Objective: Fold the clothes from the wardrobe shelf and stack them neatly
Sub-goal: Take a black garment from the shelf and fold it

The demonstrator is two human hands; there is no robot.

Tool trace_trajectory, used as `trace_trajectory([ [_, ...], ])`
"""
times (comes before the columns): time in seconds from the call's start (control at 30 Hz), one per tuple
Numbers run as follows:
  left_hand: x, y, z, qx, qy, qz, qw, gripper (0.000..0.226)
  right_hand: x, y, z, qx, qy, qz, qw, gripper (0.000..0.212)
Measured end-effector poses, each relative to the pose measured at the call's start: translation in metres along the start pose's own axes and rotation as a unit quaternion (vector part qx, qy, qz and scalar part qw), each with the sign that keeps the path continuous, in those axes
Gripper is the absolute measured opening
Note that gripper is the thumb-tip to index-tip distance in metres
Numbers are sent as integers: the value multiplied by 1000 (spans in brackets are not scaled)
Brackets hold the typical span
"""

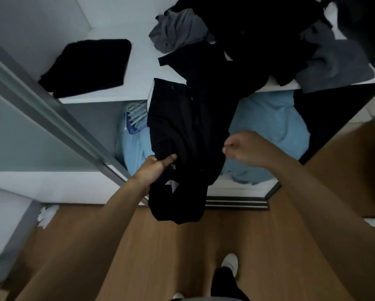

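Brightness: dim and cool, bluish inside the wardrobe [41, 22]; the wooden floor [160, 246] looks warmer.
Light: soft and even; the white shelf [139, 51] is the brightest surface.
Shadows: faint; the hanging black garment [182, 137] and the dark pile [247, 29] behind it merge into flat black with hardly any fold detail.
Blur: motion smear on the right hand [245, 148], both forearms [312, 192] and the door frame [41, 101].
Distortion: wide-angle; straight edges lean and bend toward the borders.

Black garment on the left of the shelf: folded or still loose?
Folded. The black garment lies flat as a neat rectangle on the white shelf, apart from the loose heap at the right.
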State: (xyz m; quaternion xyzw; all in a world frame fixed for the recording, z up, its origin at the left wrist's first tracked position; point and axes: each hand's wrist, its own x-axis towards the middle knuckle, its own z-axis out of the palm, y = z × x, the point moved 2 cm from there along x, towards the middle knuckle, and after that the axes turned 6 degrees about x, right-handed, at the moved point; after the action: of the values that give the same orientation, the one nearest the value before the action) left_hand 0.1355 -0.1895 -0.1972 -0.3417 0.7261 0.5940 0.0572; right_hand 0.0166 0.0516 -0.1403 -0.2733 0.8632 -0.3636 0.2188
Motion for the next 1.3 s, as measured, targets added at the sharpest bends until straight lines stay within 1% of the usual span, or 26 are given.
trace_trajectory([
  [0.07, -19, -11, -7, 16, -25, 6, 1000, 26, -9, -12, 13, 32, 73, -3, 997, 17],
  [0.13, -40, -20, -20, 32, -43, 16, 998, 29, -15, -29, 29, 44, 132, -14, 990, 37],
  [0.17, -50, -23, -27, 43, -48, 26, 998, 30, -17, -40, 38, 23, 134, -25, 990, 53],
  [0.2, -60, -25, -35, 58, -56, 40, 996, 29, -19, -52, 48, -10, 108, -33, 994, 72],
  [0.23, -69, -26, -42, 71, -66, 56, 994, 25, -21, -63, 58, -39, 58, -40, 997, 90],
  [0.27, -79, -27, -48, 83, -77, 74, 991, 21, -24, -74, 70, -59, -4, -46, 997, 104],
  [0.3, -89, -27, -54, 96, -89, 92, 987, 17, -28, -85, 83, -65, -66, -54, 994, 111],
  [0.33, -99, -27, -59, 105, -100, 108, 984, 16, -33, -95, 96, -60, -120, -59, 989, 111],
  [0.37, -108, -27, -64, 111, -109, 120, 981, 13, -39, -106, 108, -46, -164, -61, 983, 103],
  [0.43, -127, -29, -73, 107, -125, 133, 977, 9, -53, -122, 130, -1, -209, -61, 976, 68],
  [0.5, -143, -35, -84, 76, -143, 123, 979, 15, -64, -126, 147, 51, -188, -41, 980, 43],
  [0.6, -162, -46, -101, -1, -166, 99, 981, 9, -82, -124, 161, 128, -159, -6, 979, 11],
  [0.63, -167, -48, -106, -22, -176, 97, 979, 8, -88, -125, 163, 154, -147, 0, 977, 10],
  [0.67, -170, -50, -112, -37, -189, 100, 976, 12, -92, -126, 162, 177, -136, 7, 975, 15],
  [0.73, -174, -56, -125, -33, -206, 104, 972, 27, -98, -136, 154, 184, -125, 9, 975, 28],
  [0.77, -175, -58, -132, -27, -201, 97, 974, 27, -99, -144, 149, 172, -123, 7, 977, 27],
  [0.8, -174, -60, -140, -19, -185, 83, 979, 22, -99, -152, 143, 153, -120, 4, 981, 18],
  [0.83, -171, -61, -147, -10, -159, 69, 985, 16, -100, -160, 139, 131, -116, -2, 985, 10],
  [0.9, -165, -57, -157, 26, -71, 79, 994, 17, -101, -174, 137, 87, -111, -17, 990, 20],
  [0.97, -167, -39, -161, 38, 19, 171, 984, 22, -106, -186, 138, 57, -118, -34, 991, 22],
  [1.0, -171, -30, -161, 24, 28, 223, 974, 29, -110, -191, 136, 52, -122, -43, 990, 22],
  [1.07, -182, -14, -158, 25, -37, 314, 948, 32, -117, -193, 130, 52, -126, -56, 989, 24],
  [1.13, -193, -4, -147, 97, -135, 368, 915, 22, -122, -194, 118, 39, -127, -61, 989, 20],
  [1.17, -196, -3, -142, 151, -164, 378, 899, 18, -124, -195, 113, 25, -132, -63, 989, 22],
  [1.23, -197, 2, -127, 236, -175, 395, 870, 23, -130, -193, 100, -13, -148, -77, 986, 24],
  [1.3, -194, 10, -114, 272, -169, 407, 855, 34, -136, -189, 89, -54, -170, -83, 980, 23],
])
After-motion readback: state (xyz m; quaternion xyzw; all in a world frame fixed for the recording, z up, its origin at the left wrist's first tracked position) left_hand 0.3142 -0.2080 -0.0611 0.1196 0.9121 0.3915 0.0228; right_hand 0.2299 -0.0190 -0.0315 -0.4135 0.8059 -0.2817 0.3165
